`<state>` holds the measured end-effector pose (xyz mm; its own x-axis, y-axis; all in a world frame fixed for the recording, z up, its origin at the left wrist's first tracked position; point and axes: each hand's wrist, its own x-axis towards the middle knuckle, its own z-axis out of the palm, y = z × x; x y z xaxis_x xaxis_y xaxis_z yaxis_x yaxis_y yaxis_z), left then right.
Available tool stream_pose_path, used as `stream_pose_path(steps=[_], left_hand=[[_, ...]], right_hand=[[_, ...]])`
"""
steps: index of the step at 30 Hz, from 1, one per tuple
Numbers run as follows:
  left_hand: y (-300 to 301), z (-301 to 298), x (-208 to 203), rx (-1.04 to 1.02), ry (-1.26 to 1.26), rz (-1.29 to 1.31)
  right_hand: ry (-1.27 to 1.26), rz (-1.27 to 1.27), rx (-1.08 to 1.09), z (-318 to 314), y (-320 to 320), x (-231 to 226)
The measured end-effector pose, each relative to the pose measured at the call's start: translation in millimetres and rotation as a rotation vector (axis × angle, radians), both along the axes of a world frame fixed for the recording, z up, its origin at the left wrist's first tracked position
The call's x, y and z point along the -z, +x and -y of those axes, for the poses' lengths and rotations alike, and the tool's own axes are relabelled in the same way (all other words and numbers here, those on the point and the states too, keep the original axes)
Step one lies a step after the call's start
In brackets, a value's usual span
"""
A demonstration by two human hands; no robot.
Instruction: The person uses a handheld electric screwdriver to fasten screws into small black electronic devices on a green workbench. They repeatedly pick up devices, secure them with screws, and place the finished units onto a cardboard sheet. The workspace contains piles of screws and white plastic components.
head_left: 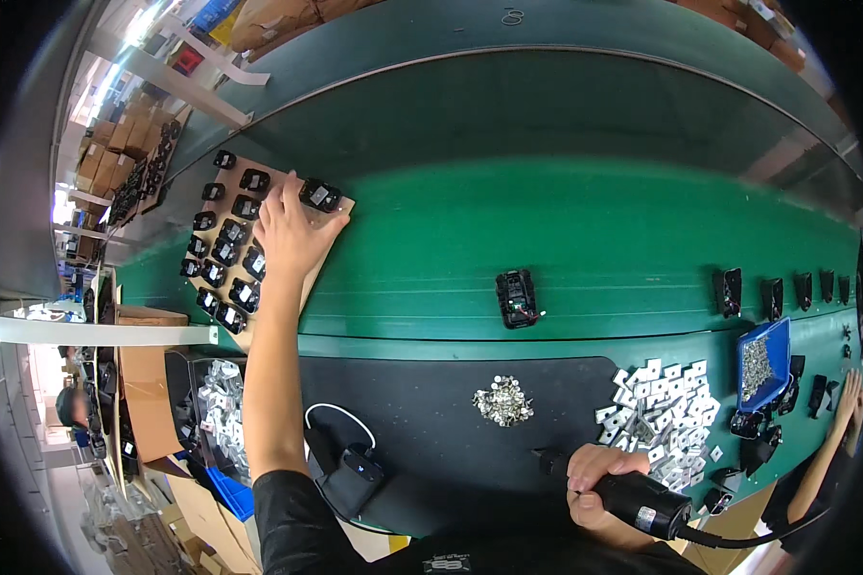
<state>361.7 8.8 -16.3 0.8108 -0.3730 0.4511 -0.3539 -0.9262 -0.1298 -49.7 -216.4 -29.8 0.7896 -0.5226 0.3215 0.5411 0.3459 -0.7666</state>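
My left hand point(295, 230) is at the back left over a brown cardboard sheet point(321, 257). Its thumb and fingers are spread beside a black plastic housing point(319, 195) at the sheet's far right corner; whether they touch it is hard to tell. Several similar black housings point(233, 231) with white labels lie in rows on the sheet. At the lower right, my right hand point(604, 484) grips a black corded electric screwdriver point(642, 506), its tip pointing left over a black mat point(431, 402). Another black housing point(519, 299), showing small wires, lies alone on the green belt point(431, 240).
Small metal parts point(503, 401) are piled on the mat, with white square pieces point(662, 412) right of it. A blue bin point(763, 364) holds small metal parts. More housings point(728, 292) stand far right, near another person's hands point(849, 402). Bagged parts point(222, 407) and a black device point(355, 479) are left.
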Motion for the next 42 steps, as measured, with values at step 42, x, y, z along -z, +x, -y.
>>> stream_pose_path(steps=[42], left_hand=[[83.6,30.9,32.0,-0.108,0.566,-0.461]], right_hand=[[0.091,-0.051,-0.053,10.8,4.3,-0.3]])
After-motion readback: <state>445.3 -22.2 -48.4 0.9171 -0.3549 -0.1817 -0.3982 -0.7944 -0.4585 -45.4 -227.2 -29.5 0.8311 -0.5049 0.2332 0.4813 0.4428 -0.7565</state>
